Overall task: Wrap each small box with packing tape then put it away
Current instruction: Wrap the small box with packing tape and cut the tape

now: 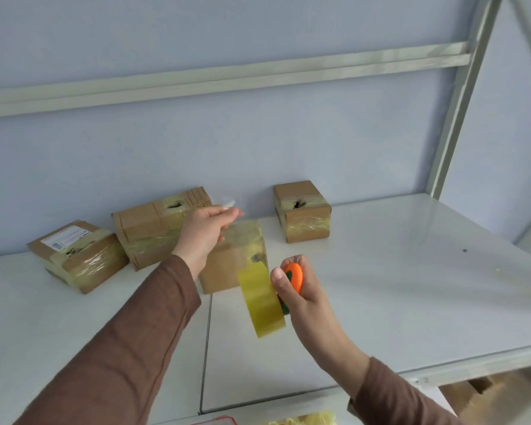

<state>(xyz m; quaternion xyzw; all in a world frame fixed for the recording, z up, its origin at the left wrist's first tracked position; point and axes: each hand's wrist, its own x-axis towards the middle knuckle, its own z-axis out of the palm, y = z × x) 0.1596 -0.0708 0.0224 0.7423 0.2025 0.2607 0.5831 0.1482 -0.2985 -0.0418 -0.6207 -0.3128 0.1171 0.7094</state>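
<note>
The box (224, 268) sits mid-shelf (411, 286), near the back edge, tape (262, 302) stretched up from it. I judge it light and stiff — best held by its side faces. My left hand (203, 234) pinches the tape's free end; my right hand (298, 286) grips an orange cutter (295, 279) beside the roll.

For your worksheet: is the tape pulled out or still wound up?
Pulled out: a clear strip runs from the roll up to the left hand.

White shelf (411, 286), four taped boxes (302, 211)
</note>
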